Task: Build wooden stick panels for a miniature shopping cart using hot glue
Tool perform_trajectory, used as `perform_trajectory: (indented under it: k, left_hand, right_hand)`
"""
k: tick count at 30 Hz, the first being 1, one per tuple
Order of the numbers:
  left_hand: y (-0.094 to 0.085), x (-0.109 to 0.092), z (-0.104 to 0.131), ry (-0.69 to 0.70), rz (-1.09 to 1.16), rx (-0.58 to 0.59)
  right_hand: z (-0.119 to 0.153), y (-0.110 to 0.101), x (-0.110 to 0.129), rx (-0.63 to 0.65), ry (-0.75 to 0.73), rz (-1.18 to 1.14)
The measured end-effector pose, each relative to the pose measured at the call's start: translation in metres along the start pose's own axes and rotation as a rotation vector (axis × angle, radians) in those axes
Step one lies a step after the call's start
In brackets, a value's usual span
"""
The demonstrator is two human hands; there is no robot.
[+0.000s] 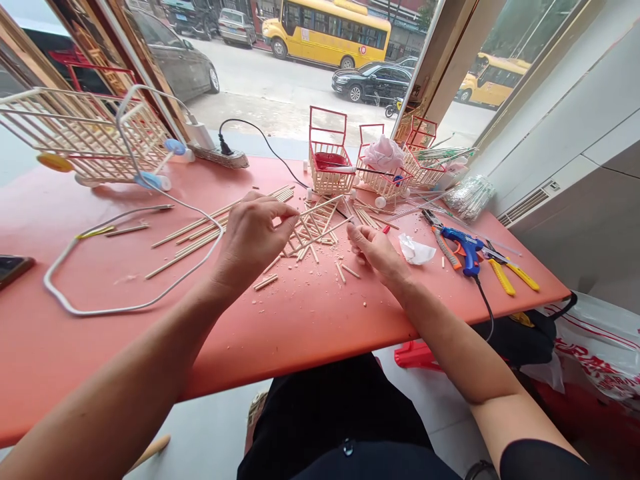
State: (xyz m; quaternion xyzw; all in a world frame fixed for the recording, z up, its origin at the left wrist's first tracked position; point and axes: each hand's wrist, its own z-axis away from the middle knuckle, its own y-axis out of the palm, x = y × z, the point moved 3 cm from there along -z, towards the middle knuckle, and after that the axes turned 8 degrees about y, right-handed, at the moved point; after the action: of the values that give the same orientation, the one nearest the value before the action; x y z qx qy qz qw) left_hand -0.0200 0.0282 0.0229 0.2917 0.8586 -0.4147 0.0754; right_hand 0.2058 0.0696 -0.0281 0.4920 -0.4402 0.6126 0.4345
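Note:
My left hand (pixel 263 223) is closed, pinching the upper left part of a small frame of thin wooden sticks (pixel 320 237), held just above the table. At the frame's right end, the thumb and fingers of my right hand (pixel 373 250) are pressed together. Whatever lies between those right fingertips is too small to make out. Below both hands, short cut sticks (pixel 346 272) and wood crumbs are scattered. Longer wooden sticks (pixel 193 237) lie beside my left hand. A crumpled white tissue (pixel 416 250) is just right of my right hand.
Small stick-built shopping carts (pixel 330 167) stand at the back; a larger cart (pixel 110 137) is back left. A blue glue gun (pixel 465 250), pliers (pixel 440 237) and yellow-handled cutters (pixel 513 273) lie right. A white cable (pixel 125 311) loops across the left of the pink table (pixel 310 333).

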Motion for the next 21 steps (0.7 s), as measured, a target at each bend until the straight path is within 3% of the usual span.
perform_trajectory:
  k: [4,8,21]
  left_hand:
    - [0.002,-0.006,0.003,0.075,-0.046,0.018]
    - [0.010,-0.016,0.008,0.151,-0.028,0.084]
    - [0.020,-0.025,0.013,0.216,-0.038,0.135]
  right_hand:
    - [0.012,-0.007,0.018,-0.258,-0.349,0.248]
    - [0.022,0.000,0.026,-0.279,-0.564,0.495]
    - [0.023,0.012,0.019,-0.188,-0.622,0.822]
